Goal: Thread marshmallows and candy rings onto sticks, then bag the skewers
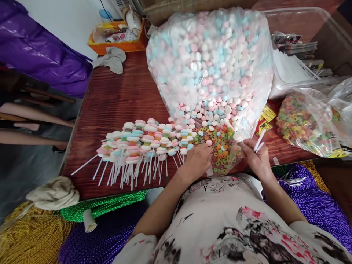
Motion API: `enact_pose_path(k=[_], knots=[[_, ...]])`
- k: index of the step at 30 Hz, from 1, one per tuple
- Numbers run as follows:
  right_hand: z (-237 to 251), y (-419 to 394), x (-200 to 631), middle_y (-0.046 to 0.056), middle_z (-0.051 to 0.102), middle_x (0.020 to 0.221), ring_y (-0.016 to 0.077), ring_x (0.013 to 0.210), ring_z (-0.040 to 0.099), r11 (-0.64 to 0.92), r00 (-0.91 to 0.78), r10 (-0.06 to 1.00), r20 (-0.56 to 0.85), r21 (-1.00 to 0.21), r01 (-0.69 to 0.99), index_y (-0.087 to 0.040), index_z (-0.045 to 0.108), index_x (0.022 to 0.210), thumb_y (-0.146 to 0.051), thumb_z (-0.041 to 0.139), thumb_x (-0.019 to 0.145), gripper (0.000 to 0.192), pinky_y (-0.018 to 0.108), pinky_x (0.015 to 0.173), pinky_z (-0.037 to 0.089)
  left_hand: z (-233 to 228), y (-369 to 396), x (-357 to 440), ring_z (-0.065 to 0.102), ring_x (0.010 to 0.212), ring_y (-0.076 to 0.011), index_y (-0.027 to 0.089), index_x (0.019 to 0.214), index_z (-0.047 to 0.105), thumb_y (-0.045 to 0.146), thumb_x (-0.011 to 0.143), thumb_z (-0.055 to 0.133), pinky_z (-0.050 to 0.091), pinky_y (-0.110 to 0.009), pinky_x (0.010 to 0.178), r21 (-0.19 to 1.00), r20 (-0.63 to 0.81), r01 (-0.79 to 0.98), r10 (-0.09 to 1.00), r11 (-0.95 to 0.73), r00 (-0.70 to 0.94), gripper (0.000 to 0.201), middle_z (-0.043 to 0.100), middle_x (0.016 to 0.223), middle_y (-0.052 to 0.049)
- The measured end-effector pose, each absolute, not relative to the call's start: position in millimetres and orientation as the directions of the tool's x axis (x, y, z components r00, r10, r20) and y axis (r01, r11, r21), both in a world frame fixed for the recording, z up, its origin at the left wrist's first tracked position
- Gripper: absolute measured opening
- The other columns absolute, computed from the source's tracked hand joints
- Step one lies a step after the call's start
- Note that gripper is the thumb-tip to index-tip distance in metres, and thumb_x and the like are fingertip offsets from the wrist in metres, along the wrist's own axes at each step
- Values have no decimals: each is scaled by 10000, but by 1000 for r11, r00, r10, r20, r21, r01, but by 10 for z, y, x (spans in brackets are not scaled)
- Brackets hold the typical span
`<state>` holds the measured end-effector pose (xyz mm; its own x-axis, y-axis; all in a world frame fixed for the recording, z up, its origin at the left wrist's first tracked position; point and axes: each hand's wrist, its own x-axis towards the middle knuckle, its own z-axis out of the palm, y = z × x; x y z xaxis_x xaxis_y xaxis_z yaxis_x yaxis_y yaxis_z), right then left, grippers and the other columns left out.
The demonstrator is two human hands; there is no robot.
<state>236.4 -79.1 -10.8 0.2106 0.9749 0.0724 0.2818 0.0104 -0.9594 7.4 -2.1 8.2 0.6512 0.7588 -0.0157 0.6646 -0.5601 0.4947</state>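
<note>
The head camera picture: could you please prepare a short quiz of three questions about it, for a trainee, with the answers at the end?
1. Which hand holds the thin white sticks?
2. True or false: skewers of pastel pink, white and blue discs lie on the dark red, wood-grained table.
3. Fill the gap: the clear plastic bag at the far right, apart from the large bag of pastel pieces, holds small multicoloured ____.

Key:
1. The right hand.
2. True.
3. Rings.
</note>
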Motion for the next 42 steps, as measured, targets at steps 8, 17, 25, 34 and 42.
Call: enact_pose_path(k=[8, 17, 25, 34, 42], knots=[[-287, -953, 2289, -31, 469, 587, 113, 547, 425, 42, 80, 995, 66, -961, 274, -197, 542, 678, -336, 495, 1007, 360, 265, 556, 352, -37, 27, 270, 651, 1036, -267, 171, 1083, 673, 158, 851, 569, 532, -371, 848, 302, -236, 811, 785, -502, 573, 254, 670, 1143, -117], [-339, -986, 2222, 14, 627, 727, 136, 621, 547, 159, -65, 987, 145, -903, 399, -194, 664, 886, -229, 439, 998, 254, 266, 616, 425, -138, -96, 301, 654, 906, -258, 159, 838, 669, 185, 739, 630, 510, -360, 780, 337, -119, 805, 826, -489, 551, 110, 686, 971, -118], [-239, -1112, 2288, 33, 700, 771, 157, 665, 619, 193, -146, 979, 139, -853, 484, -196, 681, 898, -119, 419, 925, 274, 260, 641, 459, -134, -134, 73, 533, 506, -110, 174, 812, 771, 345, 735, 779, 405, -224, 480, 946, -232, 298, 910, 129, 343, 188, 685, 630, -3], [-153, -1148, 2174, 34, 711, 787, 170, 684, 634, 179, -182, 979, 89, -801, 571, -195, 666, 963, -68, 407, 854, 308, 262, 658, 451, 26, -148, -45, 543, 491, -103, 182, 766, 784, 371, 704, 845, 454, -229, 480, 977, -35, 211, 959, -26, 281, 208, 685, 620, 4], [-115, -1127, 2086, 31, 678, 739, 165, 627, 583, 164, -154, 984, 87, -783, 600, -197, 654, 941, -41, 405, 808, 322, 259, 618, 432, -69, -208, 16, 680, 673, -150, 229, 868, 775, 313, 827, 752, 538, -265, 675, 794, 364, 381, 872, -475, 327, 96, 768, 774, -31]])
